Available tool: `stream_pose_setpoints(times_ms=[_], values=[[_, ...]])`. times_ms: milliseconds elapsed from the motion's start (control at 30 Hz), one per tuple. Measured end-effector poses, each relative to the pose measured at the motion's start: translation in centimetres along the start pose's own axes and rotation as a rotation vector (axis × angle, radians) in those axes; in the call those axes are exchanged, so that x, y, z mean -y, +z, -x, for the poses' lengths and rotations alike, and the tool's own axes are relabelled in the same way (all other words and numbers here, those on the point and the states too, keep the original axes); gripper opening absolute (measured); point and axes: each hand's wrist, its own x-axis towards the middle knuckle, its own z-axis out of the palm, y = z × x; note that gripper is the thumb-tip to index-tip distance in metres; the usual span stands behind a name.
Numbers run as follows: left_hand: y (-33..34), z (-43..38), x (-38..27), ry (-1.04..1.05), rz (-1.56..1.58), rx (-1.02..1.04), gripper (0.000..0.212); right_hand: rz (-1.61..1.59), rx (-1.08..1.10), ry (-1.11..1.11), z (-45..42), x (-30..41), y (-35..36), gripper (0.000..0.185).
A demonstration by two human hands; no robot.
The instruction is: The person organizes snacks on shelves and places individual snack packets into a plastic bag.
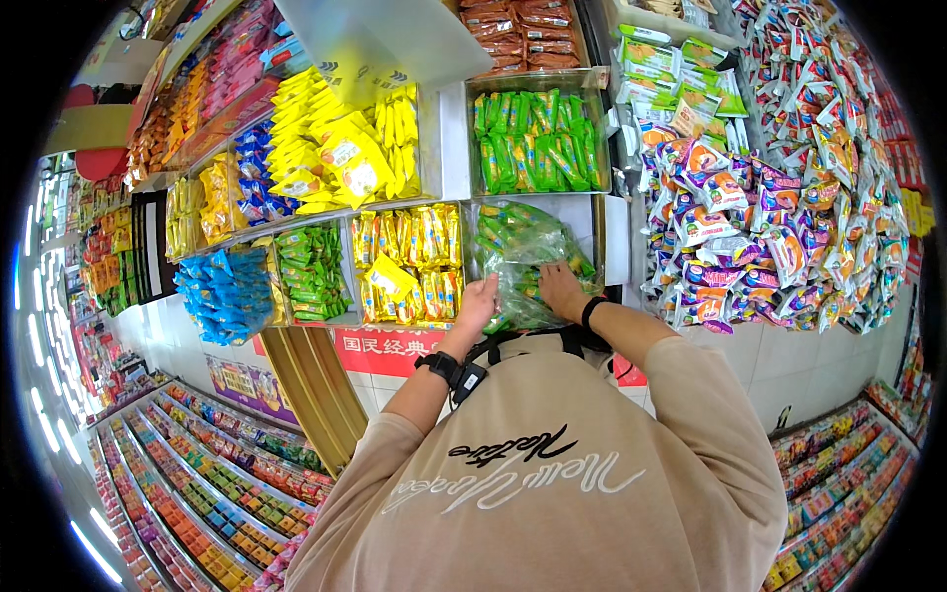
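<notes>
A large clear plastic bag (518, 251) holding green-wrapped snacks (510, 222) lies in a front bin, right before the person. My left hand (481, 300) grips the left edge of the bag, thumb uppermost. My right hand (560, 290) is on the bag's right part, over the green packets; its fingertips are partly hidden, and whether they hold a packet cannot be told. Directly behind, another bin holds upright green packets (536, 140) in two rows. Beside my left hand, a bin holds yellow snack packets (408, 237), with one packet (391, 278) lying flat on top.
Yellow bags (348, 152) are heaped at the back left, under a translucent panel (385, 44). Blue packets (222, 288) fill the far left bin. Purple and white wrapped snacks (718, 222) are piled at the right. Low shelves of goods (214, 473) stand at the lower left.
</notes>
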Motion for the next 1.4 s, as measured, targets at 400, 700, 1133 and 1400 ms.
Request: stream_pose_setpoints(times_ms=[400, 700, 1133, 1400], values=[[-0.6, 0.8, -1.3, -0.042, 0.206, -0.104, 0.042, -0.830, -0.096, 0.192, 2.7, -4.5, -4.8, 0.028], [-2.0, -0.5, -2.1, -0.043, 0.330, -0.175, 0.038, -1.708, -0.568, 0.403, 4.9, -9.2, -13.1, 0.029], [-3.4, 0.8, -0.5, -0.107, 0.196, -0.143, 0.043, -1.916, -0.874, 0.585, -20.7, -22.5, -14.1, 0.043], [-2.8, 0.8, -0.6, -0.128, 0.151, -0.178, 0.044, -1.332, -0.635, 0.909, -22.0, -21.5, -11.9, 0.060]])
